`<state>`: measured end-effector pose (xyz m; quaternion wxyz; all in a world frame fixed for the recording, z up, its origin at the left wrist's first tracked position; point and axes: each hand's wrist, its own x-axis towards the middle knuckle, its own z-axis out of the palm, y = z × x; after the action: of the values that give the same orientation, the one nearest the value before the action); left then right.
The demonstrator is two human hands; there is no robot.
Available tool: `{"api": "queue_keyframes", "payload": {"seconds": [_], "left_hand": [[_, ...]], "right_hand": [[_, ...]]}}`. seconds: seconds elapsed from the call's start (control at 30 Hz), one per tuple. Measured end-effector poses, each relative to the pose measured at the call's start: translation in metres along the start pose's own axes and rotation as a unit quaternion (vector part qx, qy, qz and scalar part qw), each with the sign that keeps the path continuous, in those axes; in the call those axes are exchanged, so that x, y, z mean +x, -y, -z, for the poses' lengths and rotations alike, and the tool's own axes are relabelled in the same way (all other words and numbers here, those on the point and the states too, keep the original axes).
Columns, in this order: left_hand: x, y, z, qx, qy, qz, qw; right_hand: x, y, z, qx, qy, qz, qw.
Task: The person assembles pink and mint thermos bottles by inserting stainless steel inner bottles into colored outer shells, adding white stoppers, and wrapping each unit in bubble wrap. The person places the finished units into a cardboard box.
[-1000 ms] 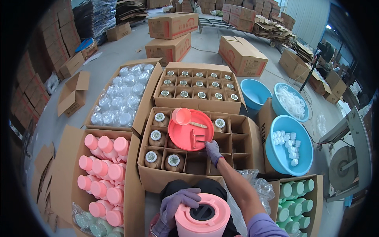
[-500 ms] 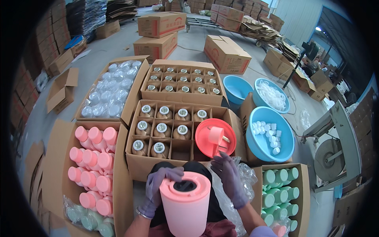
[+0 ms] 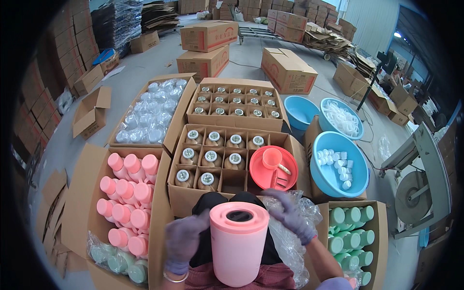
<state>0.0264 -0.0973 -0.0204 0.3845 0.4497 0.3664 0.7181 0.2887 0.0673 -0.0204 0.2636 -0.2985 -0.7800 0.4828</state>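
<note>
One pink canister (image 3: 239, 253), blurred left hand (image 3: 186, 239) beside it, grip unclear, blurred right hand (image 3: 292, 217), fingers apart

The grey floor (image 3: 244, 72) holds up an array of boxes around the near divided carton (image 3: 186, 200). Left of that carton sits an open carton (image 3: 79, 193) of pink bottles (image 3: 125, 189), with flattened cardboard (image 3: 53, 198) farther left; beyond it stand a second divided carton (image 3: 237, 124) and a closed carton (image 3: 290, 72), and well to its right a metal-framed machine (image 3: 415, 193). Whether the blue basins (image 3: 299, 111) right of it touch the floor is hard to tell.
</note>
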Motion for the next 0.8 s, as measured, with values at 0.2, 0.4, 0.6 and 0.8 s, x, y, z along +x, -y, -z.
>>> {"api": "queue_keyframes", "payload": {"seconds": [0.2, 0.4, 0.6, 0.8], "left_hand": [[0.012, -0.009, -0.012, 0.116, -0.014, 0.092, 0.989], [0.026, -0.01, -0.015, 0.132, -0.02, 0.1, 0.986], [0.012, -0.014, 0.028, -0.227, 0.015, -0.015, 0.974], [0.081, -0.011, -0.022, 0.079, 0.052, 0.214, 0.972]], "right_hand": [[0.014, 0.025, -0.008, 0.156, 0.117, 0.059, 0.979], [0.006, 0.024, -0.005, 0.158, 0.121, 0.075, 0.977], [-0.005, -0.021, 0.008, 0.156, -0.023, -0.049, 0.986], [0.049, -0.014, -0.046, 0.1, -0.077, -0.051, 0.991]]}}
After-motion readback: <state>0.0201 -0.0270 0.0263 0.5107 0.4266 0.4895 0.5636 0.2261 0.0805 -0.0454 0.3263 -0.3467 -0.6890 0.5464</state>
